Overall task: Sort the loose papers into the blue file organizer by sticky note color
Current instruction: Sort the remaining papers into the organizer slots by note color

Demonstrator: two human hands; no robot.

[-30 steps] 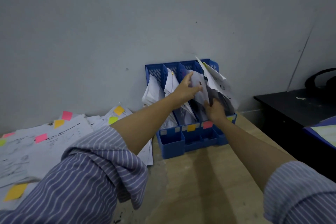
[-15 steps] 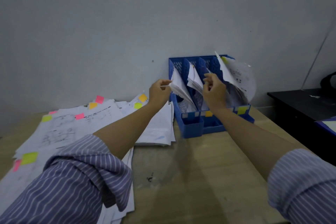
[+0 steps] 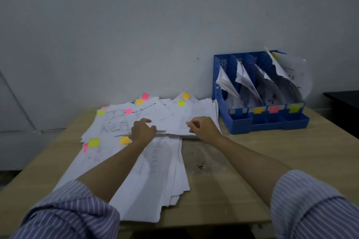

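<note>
The blue file organizer (image 3: 240, 128) stands at the table's back right, against the wall. Its front carries an orange label (image 3: 258, 110), a pink label (image 3: 273, 108) and a yellow-green label (image 3: 294, 107), and curled sheets lean in its slots. The loose papers (image 3: 167, 112) lie spread over the table's left half, tagged with pink (image 3: 145, 96), orange (image 3: 186, 95) and yellow-green (image 3: 93, 142) sticky notes. My left hand (image 3: 143, 130) hovers over the pile's middle with loosely curled fingers. My right hand (image 3: 203, 128) is at the top sheets' right edge, fingers curled, holding nothing I can make out.
The wooden table (image 3: 252, 161) shows bare wood between the pile and the organizer. Its front edge runs along the bottom. A black surface (image 3: 343, 99) stands off to the right. The grey wall is close behind everything.
Both hands have left the organizer and come down to the loose pile on the left. My view has swung left and down, so the organizer now sits at the right.
</note>
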